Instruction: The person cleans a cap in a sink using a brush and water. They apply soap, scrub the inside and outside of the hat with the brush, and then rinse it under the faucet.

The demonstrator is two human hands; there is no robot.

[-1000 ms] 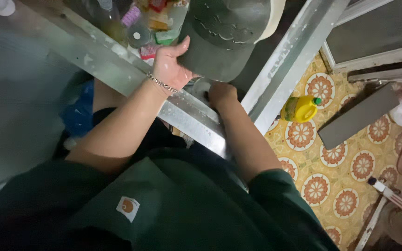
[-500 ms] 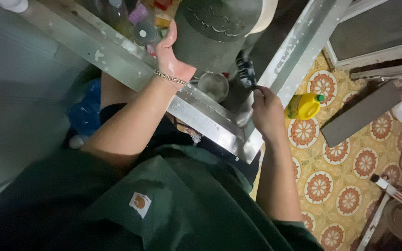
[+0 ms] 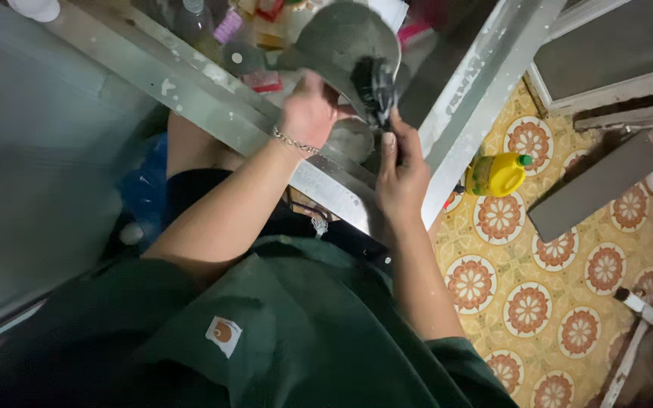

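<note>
The metal frame [image 3: 213,94] runs slantwise under both arms, and everything here sits against it: above its upper edge a grey-green cap [image 3: 334,41] is held up, crown rounded, fabric dull and a little dusty, a dark patch along its near edge. The step in hand looks like scrubbing the cap; the next stroke calls for a firm hold and short passes over the cloth. The left hand [image 3: 310,113] is closed on the cap's underside, just over the frame. The right hand [image 3: 402,177] is wrapped shut round a black brush [image 3: 378,91], bristles touching the cap
</note>
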